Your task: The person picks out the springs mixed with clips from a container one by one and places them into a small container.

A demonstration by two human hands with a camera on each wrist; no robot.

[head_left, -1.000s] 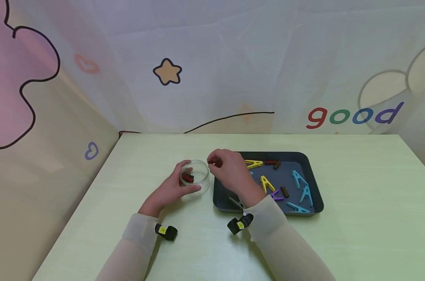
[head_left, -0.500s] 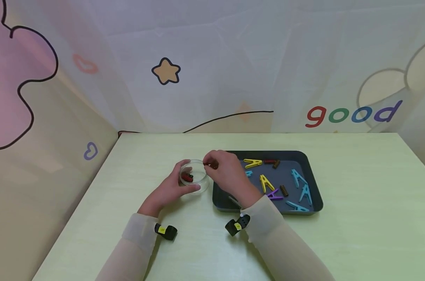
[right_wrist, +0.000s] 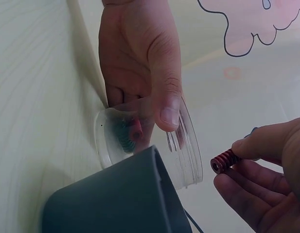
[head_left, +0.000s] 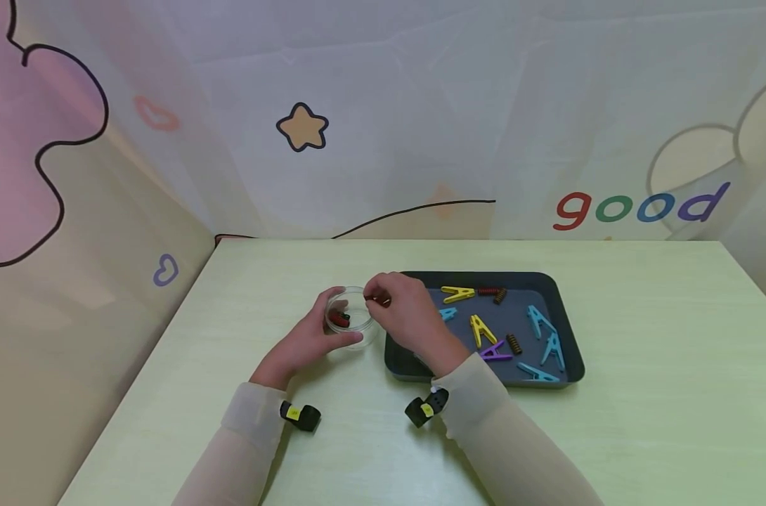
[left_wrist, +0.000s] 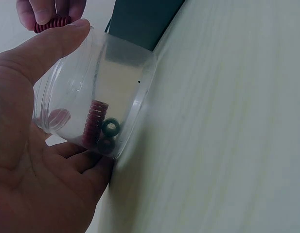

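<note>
My left hand (head_left: 307,342) grips a clear round jar (head_left: 358,325) standing on the table, thumb on the near side and fingers round the far side. Inside the jar lie a red spring (left_wrist: 95,122) and a dark green spring (left_wrist: 111,127), with another dark coil end beside them. My right hand (head_left: 414,309) pinches a red spring (right_wrist: 224,160) between thumb and fingers. It holds this spring just above the jar's right rim. The jar's mouth is uncovered.
Right of the jar stands a dark grey tray (head_left: 569,351), its left part under my right hand. It holds yellow clips (head_left: 482,330), blue clips (head_left: 552,350), a purple clip (head_left: 497,351) and several springs (head_left: 514,344). A printed cloth backdrop (head_left: 389,126) rises behind the table.
My right hand has moved slightly left with the red spring, from beside the jar to over its right rim. The left hand and jar have stayed in place.
</note>
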